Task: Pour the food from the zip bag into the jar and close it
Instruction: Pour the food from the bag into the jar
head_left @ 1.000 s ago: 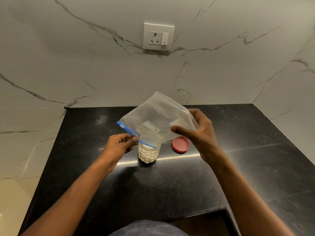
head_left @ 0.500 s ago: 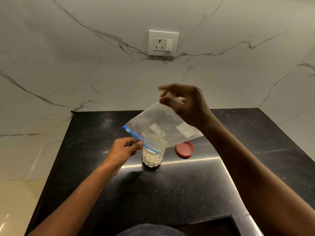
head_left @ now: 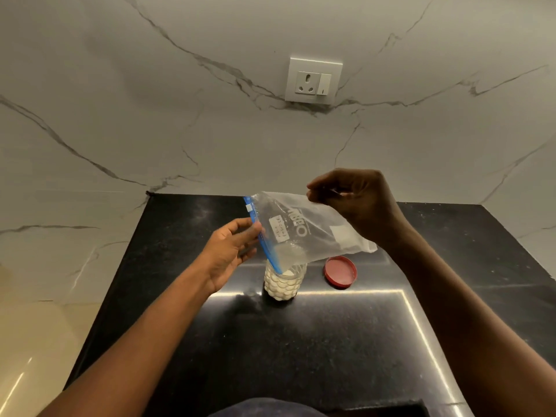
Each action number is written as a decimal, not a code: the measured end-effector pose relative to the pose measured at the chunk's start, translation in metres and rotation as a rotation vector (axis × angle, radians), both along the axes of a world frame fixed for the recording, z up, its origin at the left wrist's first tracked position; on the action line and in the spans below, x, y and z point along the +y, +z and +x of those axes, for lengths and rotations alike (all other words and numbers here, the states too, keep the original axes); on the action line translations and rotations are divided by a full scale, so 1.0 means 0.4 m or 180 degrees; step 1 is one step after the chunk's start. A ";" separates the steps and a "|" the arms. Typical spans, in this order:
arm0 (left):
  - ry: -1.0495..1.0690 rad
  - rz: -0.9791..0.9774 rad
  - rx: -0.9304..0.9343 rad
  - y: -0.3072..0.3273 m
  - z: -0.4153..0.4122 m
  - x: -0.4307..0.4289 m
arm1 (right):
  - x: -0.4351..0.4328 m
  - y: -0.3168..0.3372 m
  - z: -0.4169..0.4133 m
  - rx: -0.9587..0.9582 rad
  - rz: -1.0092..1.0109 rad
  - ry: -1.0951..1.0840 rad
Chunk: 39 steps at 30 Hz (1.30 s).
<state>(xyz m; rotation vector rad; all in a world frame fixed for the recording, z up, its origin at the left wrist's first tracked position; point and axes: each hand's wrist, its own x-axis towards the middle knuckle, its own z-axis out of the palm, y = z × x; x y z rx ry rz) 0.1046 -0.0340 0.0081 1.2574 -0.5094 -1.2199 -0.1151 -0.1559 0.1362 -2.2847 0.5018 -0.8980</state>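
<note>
Over black counter [head_left: 301,341], zip bag [head_left: 304,233] hanging tilted, blue zip edge dipping into mouth of jar [head_left: 284,282]. Right hand [head_left: 358,203] pinching bag's raised far corner. Left hand [head_left: 233,251] sitting loosely curled at zip edge, fingers touching it. Jar standing upright, pretty much full of white stuff. Red lid [head_left: 340,271] lying flat just right of jar, not touching.

1. The left hand [head_left: 230,252] is reaching forward, palm turned right, fingers [head_left: 251,233] loosely curled and partly spread.
2. The right hand [head_left: 358,203] is hanging higher, wrist bent, its fingers pinching together.
</note>
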 end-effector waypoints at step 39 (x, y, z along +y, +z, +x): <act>0.0023 0.0108 -0.0063 -0.065 -0.041 0.034 | 0.079 -0.117 -0.056 -0.0073 -0.0187 -0.1371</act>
